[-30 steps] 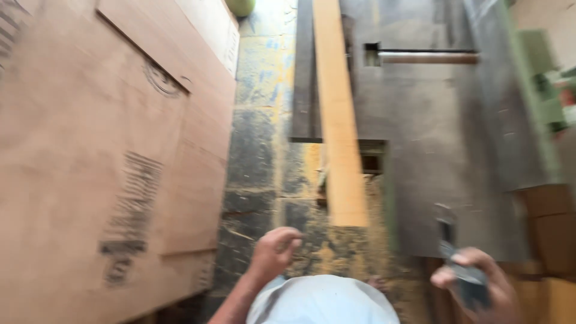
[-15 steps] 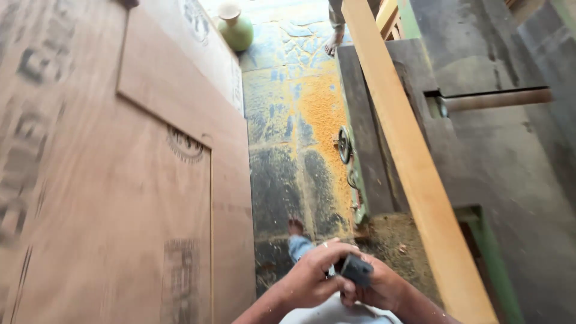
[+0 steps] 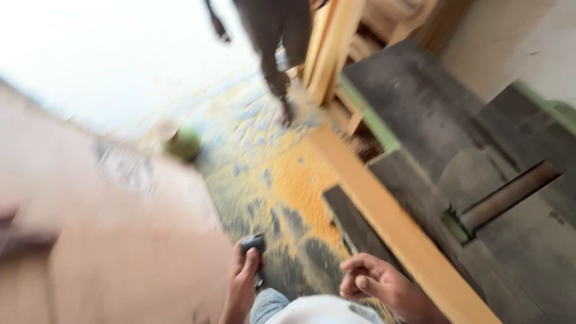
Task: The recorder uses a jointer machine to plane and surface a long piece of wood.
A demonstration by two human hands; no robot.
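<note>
Small dark device [image 3: 254, 245] is gripped in left hand [image 3: 243, 282]; right hand [image 3: 375, 285] loosely curled, empty, beside the wooden plank [image 3: 396, 228]. Firm grip advised; sawdust-covered floor [image 3: 288, 180].

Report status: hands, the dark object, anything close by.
Left hand gripping small dark object, fingers wrapped. Right hand empty, loosely curled, beside long wooden plank. Another person's legs ahead on sawdust floor. View blurred.

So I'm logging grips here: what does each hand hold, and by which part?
The left hand grips a small dark object by its lower end; blur hides what it is. The right hand is curled and holds nothing.
</note>
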